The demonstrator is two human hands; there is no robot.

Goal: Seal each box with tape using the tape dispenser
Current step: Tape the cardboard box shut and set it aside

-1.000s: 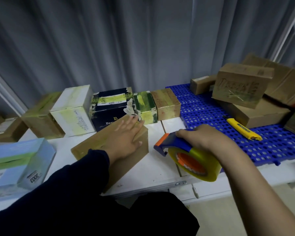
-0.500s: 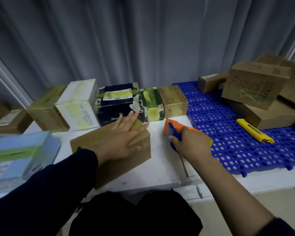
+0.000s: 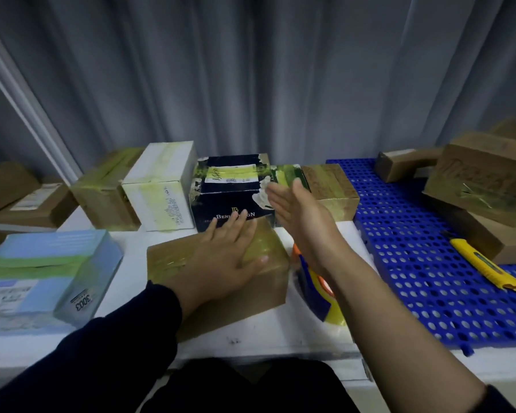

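Single wide-angle view from a head-worn camera, looking forward and down over two hands at a counter.

The camera sits above and behind the hands, close in: both forearms enter from the bottom edge and cross the lower half of the frame. The left hand (image 3: 230, 257) and right hand (image 3: 298, 210) sit near the middle, with the white counter (image 3: 251, 332) under them. Past the fingertips the view faces a row of boxes (image 3: 230, 198) and a grey curtain (image 3: 251, 84) filling the upper half. Left of the left hand it reaches a light blue box (image 3: 42, 272); right of the right hand, a blue perforated mat (image 3: 414, 263).
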